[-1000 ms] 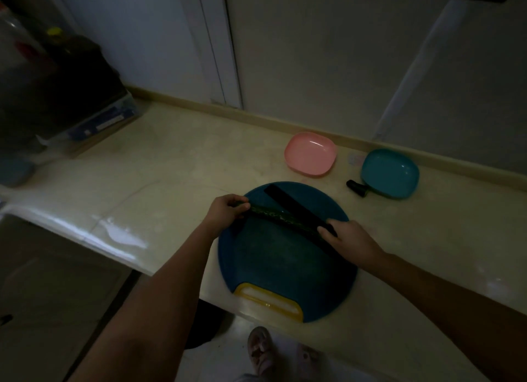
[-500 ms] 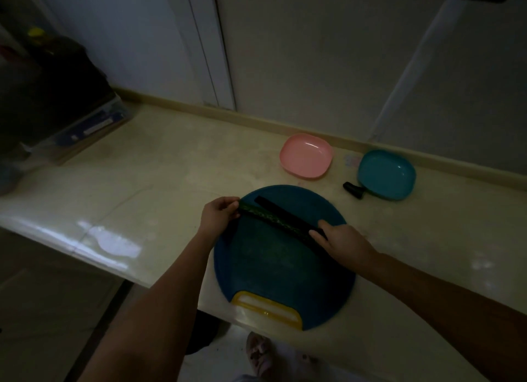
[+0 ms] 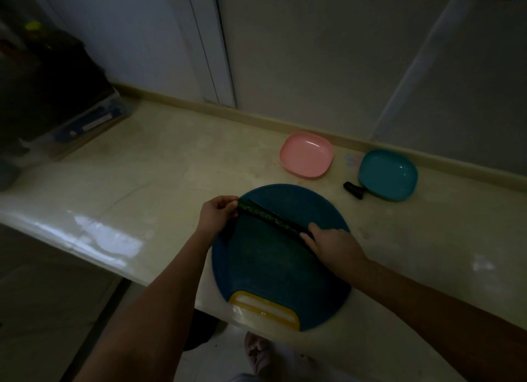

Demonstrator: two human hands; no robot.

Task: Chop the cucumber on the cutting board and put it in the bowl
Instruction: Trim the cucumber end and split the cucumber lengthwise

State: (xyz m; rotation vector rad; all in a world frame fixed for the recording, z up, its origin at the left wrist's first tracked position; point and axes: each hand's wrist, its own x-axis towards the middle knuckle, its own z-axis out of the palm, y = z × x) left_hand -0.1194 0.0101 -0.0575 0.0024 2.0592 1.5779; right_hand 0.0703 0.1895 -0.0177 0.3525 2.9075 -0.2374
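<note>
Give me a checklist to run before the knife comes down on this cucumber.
1. Cucumber lies on cutting board: ok.
2. Left hand pinches its left end: ok.
3. Right hand grips knife: ok.
4. Blade set across the cucumber: not ok, it seems to run along it.
5. Left fingertips clear of blade: cannot tell, too dim.
6. Pink bowl empty, beyond the board: ok.

A pale glossy countertop [image 3: 142,182] runs beneath a grey panelled wall [image 3: 313,53]. At its far left sits a clear box [image 3: 94,122] with a blue label; a small black object [image 3: 353,190] lies far right.
</note>
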